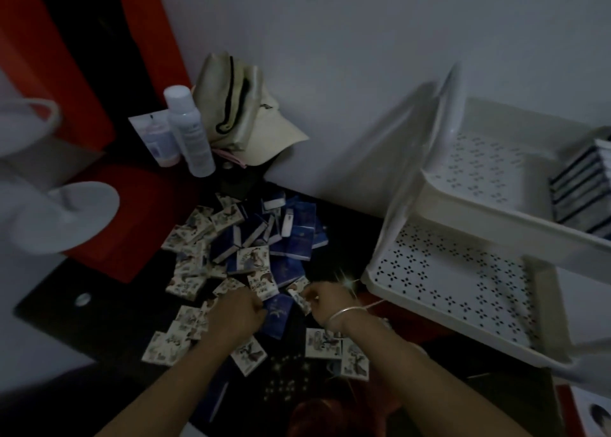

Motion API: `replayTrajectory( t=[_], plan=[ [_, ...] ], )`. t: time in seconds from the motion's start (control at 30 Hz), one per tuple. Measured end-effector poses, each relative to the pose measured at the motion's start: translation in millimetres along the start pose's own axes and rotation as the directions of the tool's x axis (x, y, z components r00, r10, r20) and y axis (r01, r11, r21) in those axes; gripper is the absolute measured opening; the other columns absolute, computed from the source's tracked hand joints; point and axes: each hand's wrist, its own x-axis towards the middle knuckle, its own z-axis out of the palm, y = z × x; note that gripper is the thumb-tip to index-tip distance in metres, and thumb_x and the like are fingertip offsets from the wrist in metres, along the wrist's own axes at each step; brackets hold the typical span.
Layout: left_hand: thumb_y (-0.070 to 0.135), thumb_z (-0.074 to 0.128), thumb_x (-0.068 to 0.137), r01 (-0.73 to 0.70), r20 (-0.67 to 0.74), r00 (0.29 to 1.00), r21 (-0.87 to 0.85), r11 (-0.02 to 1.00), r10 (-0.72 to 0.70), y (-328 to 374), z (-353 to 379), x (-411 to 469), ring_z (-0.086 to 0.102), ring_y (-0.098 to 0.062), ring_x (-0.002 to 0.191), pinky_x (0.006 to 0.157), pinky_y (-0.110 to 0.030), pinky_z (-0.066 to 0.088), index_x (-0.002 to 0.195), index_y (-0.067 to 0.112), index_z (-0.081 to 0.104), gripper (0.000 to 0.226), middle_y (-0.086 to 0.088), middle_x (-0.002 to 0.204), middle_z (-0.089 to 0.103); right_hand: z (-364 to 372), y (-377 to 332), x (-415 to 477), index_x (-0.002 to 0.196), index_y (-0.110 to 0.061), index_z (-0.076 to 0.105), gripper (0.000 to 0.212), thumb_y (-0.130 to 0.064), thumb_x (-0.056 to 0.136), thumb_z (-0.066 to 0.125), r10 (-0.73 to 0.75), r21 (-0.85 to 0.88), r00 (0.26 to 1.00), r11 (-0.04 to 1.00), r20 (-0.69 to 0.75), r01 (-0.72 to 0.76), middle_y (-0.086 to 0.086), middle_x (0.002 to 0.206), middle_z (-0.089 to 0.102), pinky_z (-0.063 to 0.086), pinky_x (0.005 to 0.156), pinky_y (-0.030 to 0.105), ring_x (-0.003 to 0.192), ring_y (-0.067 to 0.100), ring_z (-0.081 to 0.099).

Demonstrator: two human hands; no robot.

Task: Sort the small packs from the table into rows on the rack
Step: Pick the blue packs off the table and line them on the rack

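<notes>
Although the light is dim, the packs [251, 258] can be made out as small flat rectangles of two kinds: white ones printed with a dark drawing, and dark blue ones. They are heaped loosely on the black tabletop [115, 331], overlapping at all angles, with the blue ones gathered mostly in the middle and far side and several white ones scattered nearer the person. More packs are stood on edge in a row at the right end of the upper shelf of the white rack [463, 218], which is set just right of the heap.

The left hand [236, 316] is laid on the near edge of the heap, its fingers [256, 306] curled tightly under; what they hold, if anything, cannot be told. The right hand [325, 301], ringed by a bracelet [340, 314], is placed beside it, its fingers [310, 296] curled against a white pack; whether that pack is gripped cannot be told.

A cap [251, 122] and a bottle [190, 129] are seen behind the heap.
</notes>
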Motion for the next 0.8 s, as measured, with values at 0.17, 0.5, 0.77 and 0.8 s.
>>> replayTrajectory(
  t=[0.17, 0.5, 0.77, 0.8],
  plan=[
    [0.057, 0.066, 0.079, 0.063, -0.099, 0.993, 0.009, 0.998, -0.062, 11, 32, -4, 0.060, -0.016, 0.081, 0.065, -0.030, 0.050, 0.086, 0.021, 0.057, 0.038, 0.001, 0.091, 0.062, 20, -9, 27, 0.134, -0.014, 0.050, 0.048, -0.010, 0.086, 0.056, -0.131, -0.125, 0.985, 0.985, -0.110, 0.117, 0.008, 0.138, 0.045, 0.040, 0.099, 0.030, 0.123, 0.028, 0.043],
    [0.048, 0.070, 0.079, 0.020, -0.003, 1.000, -0.194, 0.981, -0.021, -4, 11, 0, 0.060, -0.010, 0.079, 0.068, -0.028, 0.050, 0.091, 0.026, 0.062, 0.026, 0.009, 0.086, 0.063, 27, 9, 55, 0.141, -0.011, 0.042, 0.053, -0.027, 0.091, 0.052, -0.292, -0.506, 0.956, 0.828, -0.021, 0.242, 0.005, 0.148, 0.041, 0.040, 0.100, 0.046, 0.136, 0.035, 0.035],
    [0.014, 0.070, 0.085, 0.196, 0.175, 0.980, -0.738, 0.646, -0.098, 5, -4, 0, 0.064, -0.014, 0.083, 0.065, -0.031, 0.058, 0.087, 0.013, 0.060, 0.010, -0.006, 0.094, 0.067, 18, 18, 50, 0.115, -0.009, 0.052, 0.033, -0.030, 0.090, 0.056, -0.028, -0.213, 0.935, 0.976, -0.354, -0.051, 0.011, 0.119, 0.048, 0.044, 0.083, 0.036, 0.111, 0.029, 0.046],
    [0.012, 0.070, 0.086, 0.207, 0.186, 0.977, -0.760, 0.616, -0.099, 7, -4, -2, 0.064, -0.015, 0.084, 0.064, -0.030, 0.057, 0.086, 0.014, 0.059, 0.010, -0.007, 0.096, 0.067, 18, 16, 50, 0.118, -0.009, 0.048, 0.040, -0.035, 0.089, 0.057, 0.082, -0.145, 0.918, 0.978, -0.388, -0.149, 0.012, 0.122, 0.046, 0.044, 0.082, 0.036, 0.113, 0.029, 0.045]
  ],
)
